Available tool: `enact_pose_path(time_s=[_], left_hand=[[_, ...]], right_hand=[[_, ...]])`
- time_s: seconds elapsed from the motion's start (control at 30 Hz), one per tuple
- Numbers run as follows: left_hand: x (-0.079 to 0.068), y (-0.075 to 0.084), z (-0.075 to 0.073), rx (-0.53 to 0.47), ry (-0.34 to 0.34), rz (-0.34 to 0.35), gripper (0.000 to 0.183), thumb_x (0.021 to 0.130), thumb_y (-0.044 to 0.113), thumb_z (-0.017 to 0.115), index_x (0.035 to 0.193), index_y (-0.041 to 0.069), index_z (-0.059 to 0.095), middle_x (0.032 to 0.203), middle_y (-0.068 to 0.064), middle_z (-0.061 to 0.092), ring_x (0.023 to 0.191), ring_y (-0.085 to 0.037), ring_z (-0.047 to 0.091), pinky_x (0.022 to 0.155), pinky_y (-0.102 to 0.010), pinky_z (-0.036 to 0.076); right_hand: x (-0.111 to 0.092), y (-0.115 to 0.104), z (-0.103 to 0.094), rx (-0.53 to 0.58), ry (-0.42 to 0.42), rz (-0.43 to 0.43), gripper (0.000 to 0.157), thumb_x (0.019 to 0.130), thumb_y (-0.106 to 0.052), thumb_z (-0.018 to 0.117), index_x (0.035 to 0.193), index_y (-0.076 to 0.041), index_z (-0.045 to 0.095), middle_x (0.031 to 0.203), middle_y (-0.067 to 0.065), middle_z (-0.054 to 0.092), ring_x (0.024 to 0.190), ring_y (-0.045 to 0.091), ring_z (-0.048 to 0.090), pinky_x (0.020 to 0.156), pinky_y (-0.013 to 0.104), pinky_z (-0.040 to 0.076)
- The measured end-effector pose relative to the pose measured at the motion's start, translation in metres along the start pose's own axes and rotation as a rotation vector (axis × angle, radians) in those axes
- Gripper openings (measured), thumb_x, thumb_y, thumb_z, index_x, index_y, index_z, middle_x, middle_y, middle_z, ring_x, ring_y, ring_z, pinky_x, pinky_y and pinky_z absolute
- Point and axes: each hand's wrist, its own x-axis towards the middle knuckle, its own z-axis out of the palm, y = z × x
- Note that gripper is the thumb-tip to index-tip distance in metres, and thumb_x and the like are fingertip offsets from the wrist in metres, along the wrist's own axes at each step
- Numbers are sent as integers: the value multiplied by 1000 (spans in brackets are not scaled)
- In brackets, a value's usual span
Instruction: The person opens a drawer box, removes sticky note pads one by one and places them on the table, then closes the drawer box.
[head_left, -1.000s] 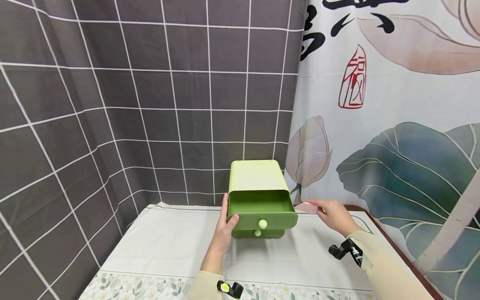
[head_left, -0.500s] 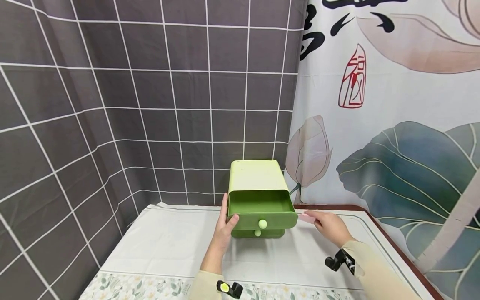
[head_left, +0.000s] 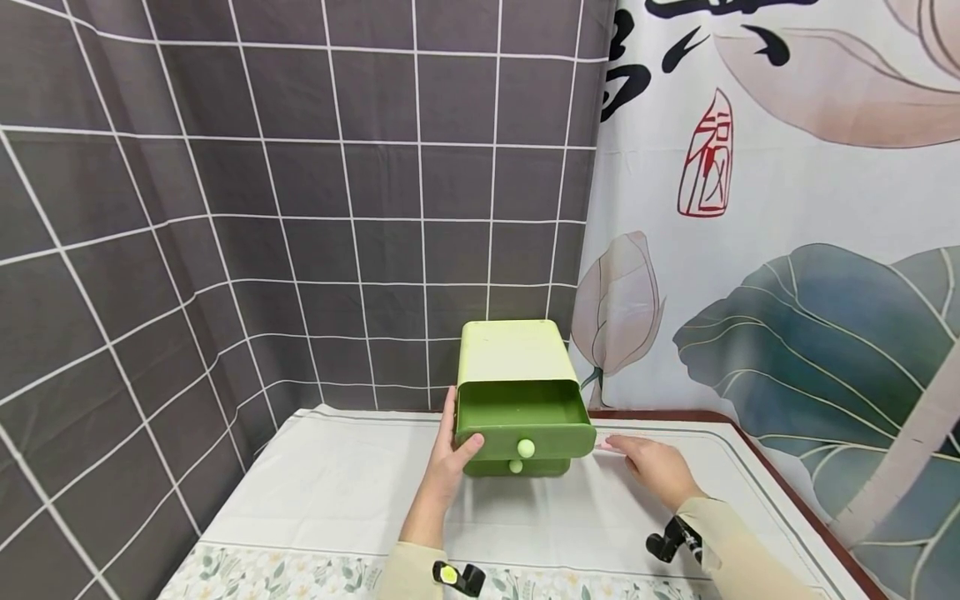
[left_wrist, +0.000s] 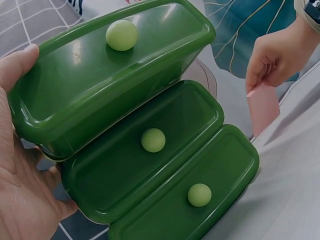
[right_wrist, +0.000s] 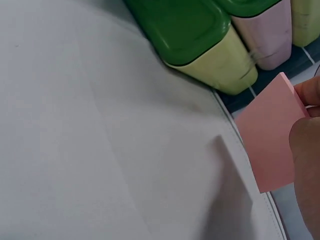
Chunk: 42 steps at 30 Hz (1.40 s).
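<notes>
A small green drawer organizer [head_left: 517, 350] stands on the table, its top drawer [head_left: 487, 443] pulled out. The inside of that drawer, as far as it shows in the head view, is bare green. My left hand [head_left: 442, 471] holds the organizer at its left side, the thumb on the drawer's front corner and the other fingers behind. Two lower drawers [left_wrist: 145, 155] with round knobs look pushed in. To the right of the organizer, apart from it, my right hand [head_left: 662, 468] pinches a pink sticky note pad [right_wrist: 272, 135] between thumb and fingers, above the tablecloth.
A white tablecloth [head_left: 337, 475] with a floral front border covers the table, and a dark red edge [head_left: 772, 467] shows at the right. Behind stand a grey gridded curtain [head_left: 375, 250] and a white printed curtain [head_left: 637, 192].
My right hand has moved slightly down and nearer to me, the sticky note pad still in it and turned more edge-on. The left hand and the organizer have hardly moved.
</notes>
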Motion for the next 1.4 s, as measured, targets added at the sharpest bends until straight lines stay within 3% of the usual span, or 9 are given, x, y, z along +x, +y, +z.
enact_pose_path(time_s=[0.2, 0.47, 0.6, 0.87, 1.03, 1.4], left_hand=[[0, 1, -1, -10, -2, -22, 82, 88, 16, 59, 148, 33, 6, 153, 5, 4, 137, -18, 8, 108, -45, 8], [-3, 23, 5, -16, -14, -33, 81, 88, 13, 56, 149, 23, 3, 152, -6, 7, 133, -28, 19, 105, -46, 18], [-5, 29, 7, -7, -6, -38, 81, 88, 13, 56, 149, 20, 2, 153, -7, 6, 135, -26, 16, 107, -46, 14], [-6, 29, 8, 2, 0, -29, 81, 88, 13, 57, 149, 21, 3, 153, -5, 3, 137, -24, 7, 108, -49, 8], [-6, 28, 8, -10, -3, -39, 83, 87, 12, 57, 149, 19, 2, 153, -6, 4, 136, -25, 9, 108, -49, 10], [-4, 28, 6, 6, -10, -34, 82, 88, 13, 56, 149, 17, 1, 152, -10, 8, 133, -32, 19, 106, -49, 16]], right_hand=[[-8, -4, 7, 24, -47, 27, 35, 74, -4, 72, 106, -18, 68, 100, 0, 68, 88, 21, 65, 72, 40, 52], [-18, -11, 15, 22, -75, 54, 29, 78, -11, 70, 106, -22, 69, 102, -4, 68, 90, 18, 65, 75, 39, 52], [-22, -15, 16, 22, -107, 71, 30, 78, -11, 69, 106, -22, 69, 105, -4, 67, 91, 18, 64, 76, 39, 52], [-28, -22, 21, 20, -171, 117, 27, 78, -13, 69, 103, -22, 71, 102, -6, 68, 92, 15, 64, 79, 39, 51], [-30, -25, 23, 2, -237, 121, 22, 79, -18, 68, 101, -22, 72, 102, -8, 68, 95, 14, 63, 83, 39, 49], [-32, -28, 25, 20, -245, 156, 25, 80, -20, 66, 104, -22, 72, 111, -5, 65, 102, 16, 60, 85, 41, 48]])
